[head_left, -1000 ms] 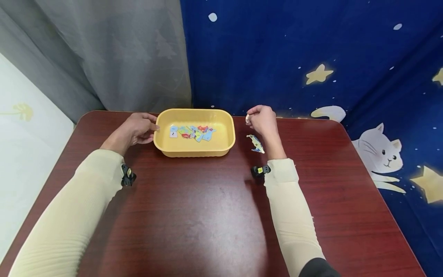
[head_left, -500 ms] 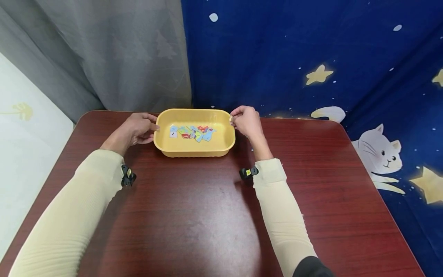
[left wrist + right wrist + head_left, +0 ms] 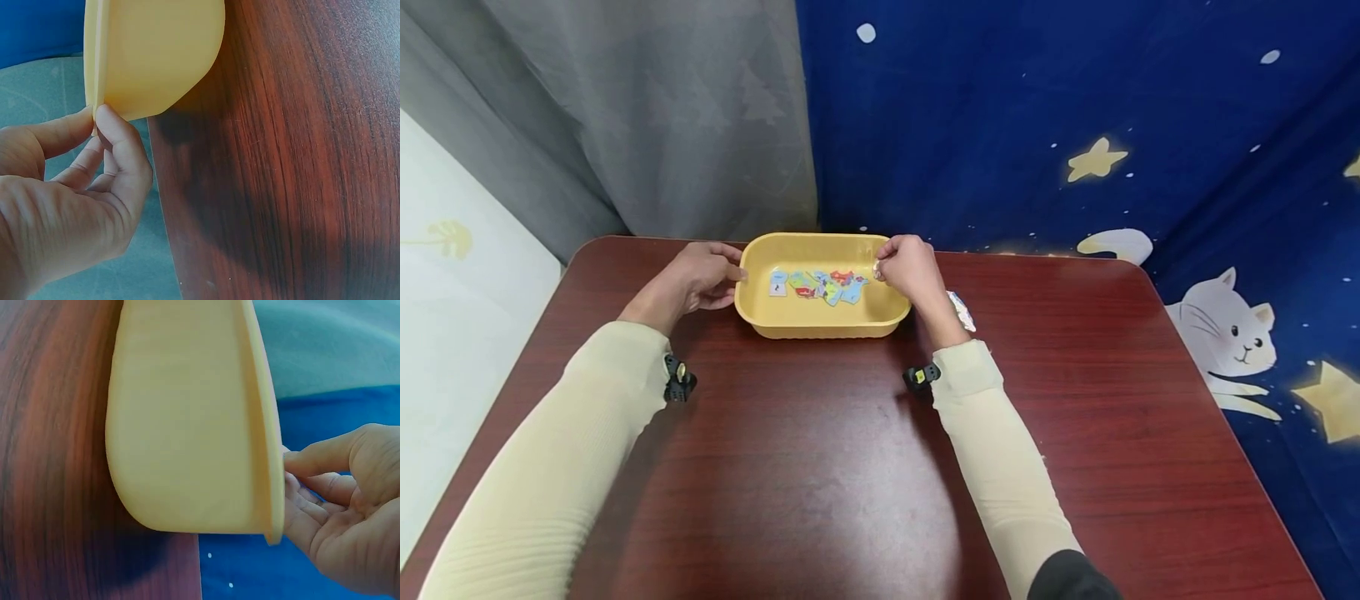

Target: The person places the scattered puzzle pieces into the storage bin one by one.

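Note:
A yellow plastic basin (image 3: 805, 315) stands near the table's far edge. My left hand (image 3: 700, 277) pinches its left rim between thumb and forefinger, as the left wrist view confirms. Inside the basin lie several small, flat, colourful cutout pieces (image 3: 829, 288), partly overlapping. My right hand (image 3: 912, 267) is over the basin's right end and pinches a small, pale, shiny flat piece (image 3: 877, 270); its print is too small to tell. In the right wrist view the basin's wall hides those fingertips. Another flat printed piece (image 3: 961, 312) lies on the table, partly behind my right wrist.
The dark red-brown wooden table (image 3: 820, 450) extends in front of the basin and to both sides. Behind it hang a grey curtain (image 3: 700, 125) and a blue curtain (image 3: 970, 125) with stars and a cat. A white wall (image 3: 460, 333) borders the left side.
My right hand has moved left from beside the basin to over its right end, carrying the small piece. The left hand stays on the rim.

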A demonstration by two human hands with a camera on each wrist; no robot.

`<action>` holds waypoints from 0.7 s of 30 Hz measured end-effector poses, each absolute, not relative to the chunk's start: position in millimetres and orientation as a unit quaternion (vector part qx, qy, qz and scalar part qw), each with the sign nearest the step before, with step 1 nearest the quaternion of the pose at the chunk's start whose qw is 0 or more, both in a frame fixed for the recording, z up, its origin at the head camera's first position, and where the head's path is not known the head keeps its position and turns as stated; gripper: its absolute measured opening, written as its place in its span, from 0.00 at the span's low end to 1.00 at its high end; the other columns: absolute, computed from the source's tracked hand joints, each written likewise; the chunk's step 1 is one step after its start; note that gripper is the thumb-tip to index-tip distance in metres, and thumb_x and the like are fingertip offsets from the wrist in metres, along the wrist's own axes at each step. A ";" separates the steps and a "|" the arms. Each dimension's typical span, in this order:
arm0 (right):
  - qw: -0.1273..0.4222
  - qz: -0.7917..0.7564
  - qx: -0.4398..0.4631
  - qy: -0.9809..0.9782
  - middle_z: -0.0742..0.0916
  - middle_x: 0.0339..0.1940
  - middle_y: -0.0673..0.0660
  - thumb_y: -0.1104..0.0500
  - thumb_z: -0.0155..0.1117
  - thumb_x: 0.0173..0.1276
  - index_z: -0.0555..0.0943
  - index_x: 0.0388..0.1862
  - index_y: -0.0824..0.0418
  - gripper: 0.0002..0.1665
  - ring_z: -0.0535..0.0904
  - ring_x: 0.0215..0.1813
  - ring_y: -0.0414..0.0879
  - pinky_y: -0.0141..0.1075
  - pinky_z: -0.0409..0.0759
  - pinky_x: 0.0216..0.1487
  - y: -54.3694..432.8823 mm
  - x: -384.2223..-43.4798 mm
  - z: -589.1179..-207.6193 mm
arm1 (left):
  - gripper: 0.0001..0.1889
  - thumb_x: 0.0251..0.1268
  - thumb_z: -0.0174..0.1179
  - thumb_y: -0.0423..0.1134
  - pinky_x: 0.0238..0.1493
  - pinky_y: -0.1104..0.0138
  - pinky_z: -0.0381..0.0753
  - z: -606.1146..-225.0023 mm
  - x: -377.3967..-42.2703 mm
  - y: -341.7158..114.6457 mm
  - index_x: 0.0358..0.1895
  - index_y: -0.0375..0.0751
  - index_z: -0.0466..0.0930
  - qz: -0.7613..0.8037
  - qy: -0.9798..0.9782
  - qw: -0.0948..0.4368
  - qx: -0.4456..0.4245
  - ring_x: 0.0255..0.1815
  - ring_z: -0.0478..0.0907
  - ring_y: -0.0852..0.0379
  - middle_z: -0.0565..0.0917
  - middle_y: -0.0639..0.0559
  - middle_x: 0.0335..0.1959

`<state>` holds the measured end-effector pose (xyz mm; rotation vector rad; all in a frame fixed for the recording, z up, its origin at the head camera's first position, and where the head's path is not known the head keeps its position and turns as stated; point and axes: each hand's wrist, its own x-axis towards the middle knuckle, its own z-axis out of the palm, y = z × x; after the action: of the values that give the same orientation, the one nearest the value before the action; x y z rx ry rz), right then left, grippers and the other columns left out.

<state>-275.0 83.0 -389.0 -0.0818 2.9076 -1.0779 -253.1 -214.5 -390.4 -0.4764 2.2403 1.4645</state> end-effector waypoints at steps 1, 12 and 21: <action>0.026 -0.338 -0.029 0.940 0.87 0.32 0.53 0.66 0.67 0.56 0.85 0.33 0.59 0.05 0.79 0.36 0.46 0.30 0.75 0.31 81.5 -275.3 -389.2 | 0.23 0.71 0.56 0.36 0.37 0.64 0.85 -390.3 -253.2 -214.5 0.66 0.40 0.65 0.528 0.805 0.210 -0.172 0.26 0.75 0.58 0.71 0.45 0.42; 0.117 -0.211 -0.049 0.969 0.70 0.16 0.52 0.70 0.54 0.57 0.70 0.11 0.57 0.17 0.64 0.20 0.44 0.30 0.62 0.16 61.4 -282.8 -396.0 | 0.23 0.70 0.57 0.36 0.36 0.64 0.85 -390.6 -255.8 -214.6 0.66 0.41 0.65 0.531 0.801 0.213 -0.178 0.25 0.76 0.57 0.72 0.46 0.42; 0.141 -0.192 -0.023 0.971 0.80 0.16 0.52 0.66 0.58 0.61 0.80 0.21 0.60 0.09 0.72 0.14 0.41 0.27 0.67 0.14 53.4 -287.4 -401.0 | 0.22 0.71 0.56 0.35 0.36 0.64 0.85 -390.3 -254.3 -214.8 0.66 0.41 0.66 0.530 0.803 0.210 -0.174 0.25 0.76 0.57 0.73 0.47 0.39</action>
<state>-287.4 53.4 -401.0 -0.0673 2.8028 -0.5543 -254.3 -214.8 -390.3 -0.4846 2.2326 1.4734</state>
